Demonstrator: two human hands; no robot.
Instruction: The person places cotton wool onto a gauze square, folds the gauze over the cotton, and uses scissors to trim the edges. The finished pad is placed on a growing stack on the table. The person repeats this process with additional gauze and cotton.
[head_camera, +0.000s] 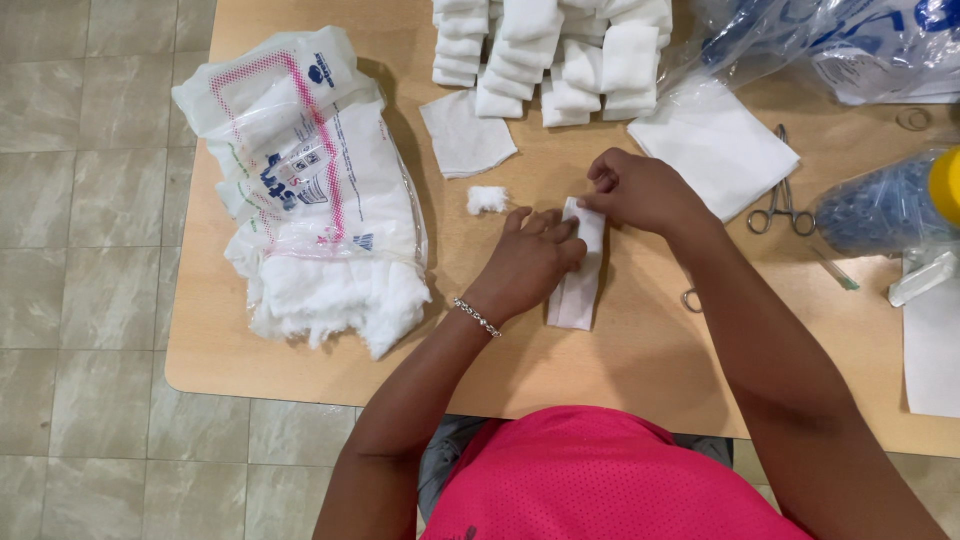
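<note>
Hands meet over one folded strip of white gauze (577, 285) on the wooden table (640, 350): the left hand (528, 262) lies flat on the strip's left edge with fingers stretched out and pressing down, not gripping, while the right hand (640, 190) has its fingertips curled and pinched on the strip's far end. The strip sits near the middle of the table, just in front of the person, and its long axis runs from the near edge toward the far edge, tilted slightly so the far end leans to the right; that far end is the one pinched. One small tuft of cotton (487, 199) lies just left of the hands, apart from them, and one single gauze square (465, 133) lies a little beyond it. One open plastic bag of cotton wool (310, 190) lies at the table's left side, with loose cotton spilling from its near end. A stack of folded gauze pieces (555, 55) is heaped at the far edge; how many it holds cannot be counted. One larger flat white sheet (715, 145) lies right of the right hand, and one pair of metal scissors (782, 205) lies just beside it. One bracelet (476, 316) circles the left wrist.
</note>
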